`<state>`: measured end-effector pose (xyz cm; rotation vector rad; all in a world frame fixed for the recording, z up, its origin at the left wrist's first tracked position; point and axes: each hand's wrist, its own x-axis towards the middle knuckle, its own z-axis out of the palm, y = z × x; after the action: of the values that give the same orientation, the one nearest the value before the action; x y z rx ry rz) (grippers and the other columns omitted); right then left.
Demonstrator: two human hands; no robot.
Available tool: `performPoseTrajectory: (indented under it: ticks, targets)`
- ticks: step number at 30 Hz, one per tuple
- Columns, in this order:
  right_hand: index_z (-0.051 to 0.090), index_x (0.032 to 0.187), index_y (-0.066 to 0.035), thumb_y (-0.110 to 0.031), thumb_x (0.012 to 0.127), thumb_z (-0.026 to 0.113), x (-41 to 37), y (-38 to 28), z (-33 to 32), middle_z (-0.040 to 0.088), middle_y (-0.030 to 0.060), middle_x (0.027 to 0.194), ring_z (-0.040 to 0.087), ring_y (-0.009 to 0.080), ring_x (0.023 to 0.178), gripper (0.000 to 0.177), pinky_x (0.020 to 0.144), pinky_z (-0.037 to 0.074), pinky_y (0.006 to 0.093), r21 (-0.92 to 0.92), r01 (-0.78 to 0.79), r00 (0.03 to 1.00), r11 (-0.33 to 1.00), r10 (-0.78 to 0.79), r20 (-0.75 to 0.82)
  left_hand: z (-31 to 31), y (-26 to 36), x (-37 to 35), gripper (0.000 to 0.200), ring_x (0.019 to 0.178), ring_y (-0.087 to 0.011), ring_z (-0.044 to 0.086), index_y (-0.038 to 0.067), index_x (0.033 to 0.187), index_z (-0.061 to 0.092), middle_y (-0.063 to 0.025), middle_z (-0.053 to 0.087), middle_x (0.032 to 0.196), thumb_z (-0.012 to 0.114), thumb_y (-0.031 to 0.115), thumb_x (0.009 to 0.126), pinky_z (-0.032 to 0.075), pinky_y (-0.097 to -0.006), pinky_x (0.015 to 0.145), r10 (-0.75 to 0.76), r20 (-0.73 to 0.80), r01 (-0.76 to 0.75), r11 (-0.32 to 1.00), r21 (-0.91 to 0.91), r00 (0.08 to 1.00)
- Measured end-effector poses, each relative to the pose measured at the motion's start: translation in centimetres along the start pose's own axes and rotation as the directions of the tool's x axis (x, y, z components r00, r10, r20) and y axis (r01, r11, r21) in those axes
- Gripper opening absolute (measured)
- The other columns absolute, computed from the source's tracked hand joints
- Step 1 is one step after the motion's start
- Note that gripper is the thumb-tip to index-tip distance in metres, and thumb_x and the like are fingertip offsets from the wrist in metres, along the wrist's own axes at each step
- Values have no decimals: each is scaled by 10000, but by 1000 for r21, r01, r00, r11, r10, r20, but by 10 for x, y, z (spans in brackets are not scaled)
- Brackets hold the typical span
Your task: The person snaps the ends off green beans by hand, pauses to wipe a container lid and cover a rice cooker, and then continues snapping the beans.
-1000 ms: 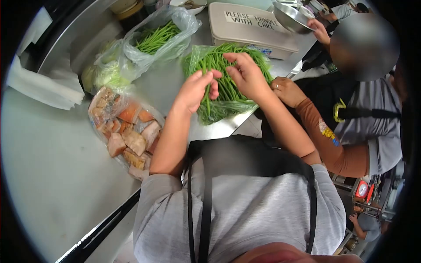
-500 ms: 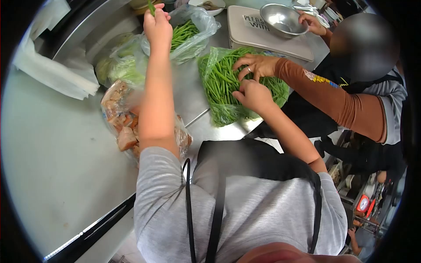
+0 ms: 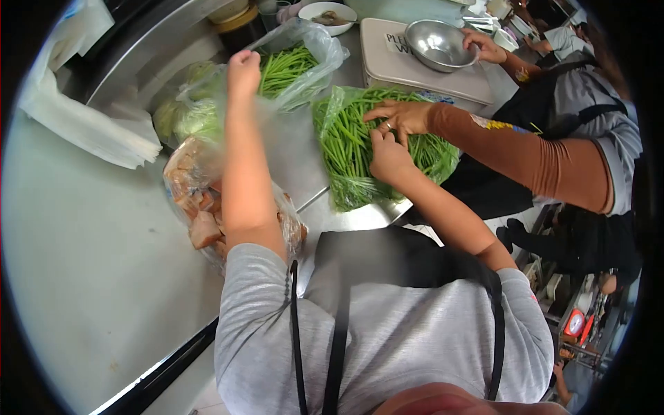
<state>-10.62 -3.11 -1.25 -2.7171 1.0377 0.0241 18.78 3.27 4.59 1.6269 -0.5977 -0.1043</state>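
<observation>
My left hand point(image 3: 244, 72) is raised at the near side of an open clear bag of green beans point(image 3: 286, 71). Its fingers are curled closed, and I cannot see what is in them. My right hand point(image 3: 393, 158) rests on a larger bag of green beans point(image 3: 346, 135), fingertips pinched together among the pods. Right beside those fingertips, a co-worker's hand point(image 3: 401, 116) in a brown sleeve reaches into the same beans. The co-worker's other hand point(image 3: 482, 45) holds the rim of a steel bowl point(image 3: 440, 45).
Below my left forearm lies a plastic bag of brownish chunks point(image 3: 205, 228). Bagged pale green vegetables point(image 3: 197, 117) sit behind it. A lidded beige container point(image 3: 387, 66) is under the bowl. A white bowl point(image 3: 332, 26) and white paper sheets point(image 3: 97, 131) are also on the steel counter point(image 3: 90, 263).
My left hand has come down slightly toward the smaller bag, and the bean that stuck out of it no longer shows. My right fingertips have moved closer to the co-worker's hand.
</observation>
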Motion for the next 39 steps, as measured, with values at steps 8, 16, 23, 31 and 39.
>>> performPoseTrajectory:
  ticks: [8,16,23,31,39]
  targets:
    - [410,987,33,1,681,467,-7,25,-19,507,195,885,500,310,838,313,743,394,338,588,171,975,791,-50,-217,18,65,-77,237,690,-87,508,48,965,521,-33,545,798,482,225,811,408,-207,569,18,239,79,918,-389,971]
    - [469,889,-10,-80,779,489,-24,19,-53,531,114,784,513,203,742,132,676,402,288,707,238,959,666,-44,-281,49,52,-143,230,673,-73,499,25,939,528,-20,542,776,452,210,826,407,-189,575,-191,808,338,941,-10,557]
    - [495,966,10,-89,770,497,-13,8,-51,485,181,1013,478,284,952,220,813,375,315,585,533,816,611,-191,-545,71,48,-188,272,947,-136,465,-6,1041,467,-62,511,996,470,121,801,378,-246,806,90,803,219,939,-266,589]
    - [466,1043,30,-131,719,543,-11,-13,-42,471,198,1042,457,328,968,370,827,372,338,452,425,896,784,-294,-332,71,9,-202,167,715,-110,497,-7,925,496,-46,552,807,415,60,795,406,-250,641,26,559,40,994,-106,828]
    - [426,1092,-2,-92,665,574,-17,-25,-45,486,158,984,484,311,903,461,777,402,359,202,501,800,841,-362,-478,58,-20,-195,192,731,-266,523,16,936,521,-145,551,813,441,111,790,415,-330,663,30,283,-53,996,75,959]
